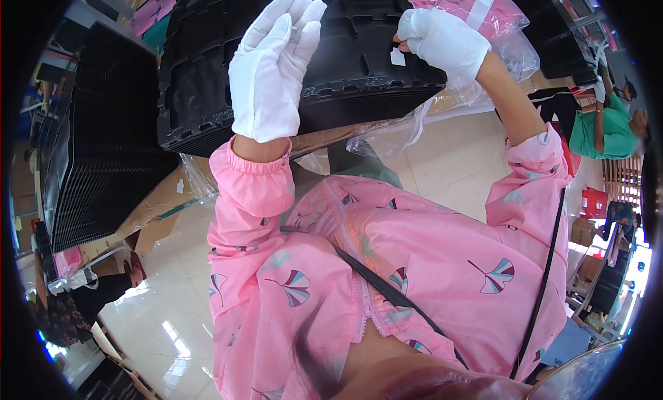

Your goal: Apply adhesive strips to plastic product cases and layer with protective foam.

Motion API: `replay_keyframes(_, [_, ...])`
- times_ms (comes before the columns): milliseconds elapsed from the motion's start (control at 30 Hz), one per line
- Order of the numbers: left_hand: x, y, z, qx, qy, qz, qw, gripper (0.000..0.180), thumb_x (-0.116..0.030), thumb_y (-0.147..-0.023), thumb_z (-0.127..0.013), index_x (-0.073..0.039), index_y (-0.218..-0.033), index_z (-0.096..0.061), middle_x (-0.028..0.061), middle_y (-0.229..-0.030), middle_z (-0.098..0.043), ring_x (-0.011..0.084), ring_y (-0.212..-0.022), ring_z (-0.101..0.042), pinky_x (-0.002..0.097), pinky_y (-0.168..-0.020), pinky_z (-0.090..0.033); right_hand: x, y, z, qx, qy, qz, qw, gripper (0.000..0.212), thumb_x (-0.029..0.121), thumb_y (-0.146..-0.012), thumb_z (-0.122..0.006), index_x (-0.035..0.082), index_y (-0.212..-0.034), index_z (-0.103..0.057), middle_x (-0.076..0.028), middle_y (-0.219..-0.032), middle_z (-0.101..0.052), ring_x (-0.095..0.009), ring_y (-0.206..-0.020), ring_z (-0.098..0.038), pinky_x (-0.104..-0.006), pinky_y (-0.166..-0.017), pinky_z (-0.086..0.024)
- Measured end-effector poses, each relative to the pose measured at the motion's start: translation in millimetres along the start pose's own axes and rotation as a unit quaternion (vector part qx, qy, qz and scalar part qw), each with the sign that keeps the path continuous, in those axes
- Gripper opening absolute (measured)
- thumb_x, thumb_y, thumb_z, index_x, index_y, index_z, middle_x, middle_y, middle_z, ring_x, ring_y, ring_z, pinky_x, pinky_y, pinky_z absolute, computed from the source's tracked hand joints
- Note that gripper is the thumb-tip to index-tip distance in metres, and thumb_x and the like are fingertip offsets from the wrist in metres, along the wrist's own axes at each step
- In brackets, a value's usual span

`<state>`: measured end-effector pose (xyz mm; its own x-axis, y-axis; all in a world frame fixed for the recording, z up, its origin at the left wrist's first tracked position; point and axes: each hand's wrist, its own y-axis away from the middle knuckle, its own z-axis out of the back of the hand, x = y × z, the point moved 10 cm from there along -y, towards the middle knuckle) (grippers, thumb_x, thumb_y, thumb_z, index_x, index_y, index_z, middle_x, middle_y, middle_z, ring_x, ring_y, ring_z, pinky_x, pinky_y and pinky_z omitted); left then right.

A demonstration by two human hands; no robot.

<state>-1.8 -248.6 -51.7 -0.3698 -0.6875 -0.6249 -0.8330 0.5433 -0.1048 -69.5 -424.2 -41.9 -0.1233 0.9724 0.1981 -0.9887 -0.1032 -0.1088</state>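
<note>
Both my hands wear white gloves and pink patterned sleeves. My left hand [273, 65] is raised flat with fingers straight and together, holding nothing, in front of a stack of black plastic trays [345, 62]. My right hand [442, 40] is curled at the stack's right side, pinching a small white tag [397, 56] against the top tray. A pink plastic bag [483, 10] with a white strip lies just behind my right hand.
A tall stack of black trays [90, 138] stands at the left on cardboard [159, 207]. Clear plastic wrap [400, 131] hangs below the centre stack. A person in a green top [608, 131] is at the right. Pale tiled floor [166, 317] lies below.
</note>
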Motion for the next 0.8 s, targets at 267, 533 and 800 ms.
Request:
replay_keyframes(267, [3.4, -5.4, 1.7, -0.013, -0.022, 0.011, 1.000, 0.036, -0.004, -0.093, -0.047, 0.003, -0.129, -0.044, 0.0159, -0.124, -0.054, 0.0248, -0.112, -0.056, 0.0301, -0.091, -0.050, 11.3, 3.3, 0.8, -0.017, 0.009, 0.019, 1.000, 0.007, 0.007, -0.080, -0.058, 0.004, -0.084, -0.063, -0.010, -0.080, -0.064, -0.030, -0.077, -0.062, -0.0360, -0.069, -0.049])
replay_keyframes(533, [2.9, -4.2, 2.0, -0.018, -0.040, 0.007, 0.999, 0.037, -0.006, -0.093, -0.049, 0.003, -0.128, -0.045, 0.0153, -0.123, -0.055, 0.0236, -0.110, -0.057, 0.0290, -0.089, -0.051, 21.7, -0.6, 0.2, 0.025, 0.073, -0.031, 0.997, 0.007, 0.006, -0.080, -0.054, 0.005, -0.083, -0.060, -0.009, -0.078, -0.064, -0.030, -0.076, -0.062, -0.0381, -0.069, -0.049])
replay_keyframes(800, [3.9, -4.3, 3.8, -0.013, -0.035, 0.005, 0.999, 0.036, -0.007, -0.093, -0.050, 0.003, -0.127, -0.047, 0.0147, -0.121, -0.057, 0.0229, -0.107, -0.059, 0.0285, -0.087, -0.052, 22.5, 5.2, 4.7, -0.037, 0.015, -0.003, 0.999, 0.010, 0.005, -0.080, -0.052, 0.004, -0.084, -0.061, -0.007, -0.078, -0.066, -0.029, -0.075, -0.062, -0.0357, -0.068, -0.049])
